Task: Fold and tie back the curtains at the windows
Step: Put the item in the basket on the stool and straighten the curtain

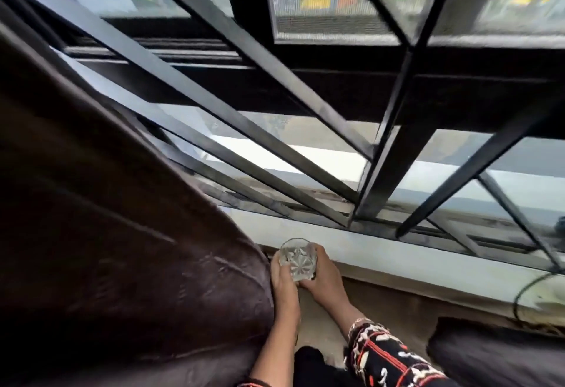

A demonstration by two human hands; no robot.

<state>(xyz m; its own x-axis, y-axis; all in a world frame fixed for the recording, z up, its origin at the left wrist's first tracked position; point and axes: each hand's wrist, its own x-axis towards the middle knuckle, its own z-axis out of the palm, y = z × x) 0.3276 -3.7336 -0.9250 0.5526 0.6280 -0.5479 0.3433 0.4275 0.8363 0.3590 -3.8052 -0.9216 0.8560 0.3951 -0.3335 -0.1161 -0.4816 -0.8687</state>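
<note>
A dark brown curtain [122,234] hangs in heavy folds over the left side of the view, next to the window. Both my hands hold a clear cut-glass tumbler [297,259] low down, just in front of the pale window sill [397,252]. My left hand [284,282] grips the glass from the left, right against the curtain's edge. On the right, my right hand [324,276] wraps round the glass, its patterned black, red and white sleeve below. The glass looks upright and I see nothing in it.
A black metal window grille [379,148] with slanted bars fills the middle and right, glass panes behind it. A dark cable [526,289] loops on the sill at the far right. A dark cushion or upholstered edge [489,353] lies at the lower right.
</note>
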